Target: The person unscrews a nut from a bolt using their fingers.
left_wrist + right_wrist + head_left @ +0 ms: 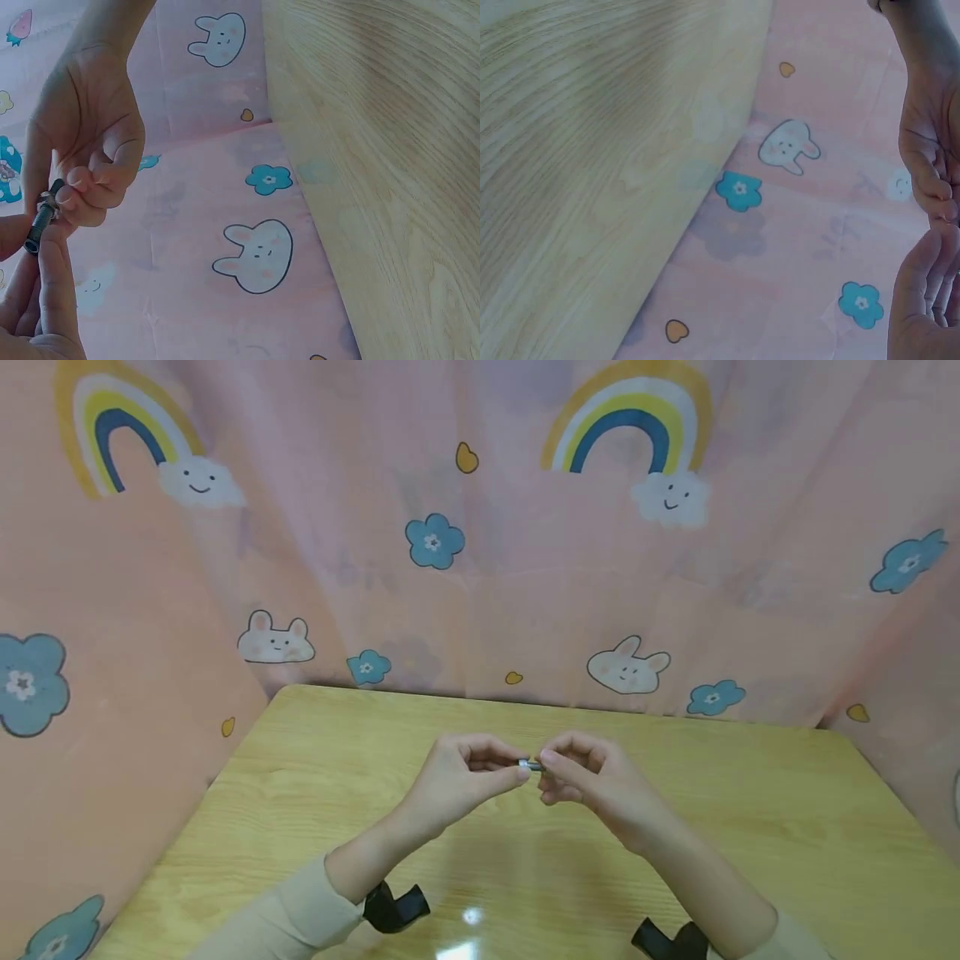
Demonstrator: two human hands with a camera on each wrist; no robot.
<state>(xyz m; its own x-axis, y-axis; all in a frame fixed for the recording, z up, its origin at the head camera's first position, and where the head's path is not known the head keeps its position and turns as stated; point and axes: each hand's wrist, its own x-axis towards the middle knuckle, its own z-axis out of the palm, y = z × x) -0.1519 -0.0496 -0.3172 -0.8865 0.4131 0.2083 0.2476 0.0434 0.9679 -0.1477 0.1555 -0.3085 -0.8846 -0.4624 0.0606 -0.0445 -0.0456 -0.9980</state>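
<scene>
A small metal bolt (pixel 41 223) with a threaded shank is held between my two hands above the table. My left hand (pixel 457 777) pinches one end of it between thumb and fingers; that end looks round and hollow in the left wrist view. Around the other end sits a nut (pixel 48 201), with the thumb and fingertips of my right hand (pixel 600 781) closed on it. The two hands' fingertips almost meet. From the right wrist, the hands appear at the right edge and the bolt is mostly hidden.
Below the hands lies a wood-grain table (pixel 360 760). A pink curtain (pixel 510 602) printed with rainbows, rabbits and flowers stands behind and at both sides. Black wrist mounts (pixel 393 908) show near the beige sleeves (pixel 300 910).
</scene>
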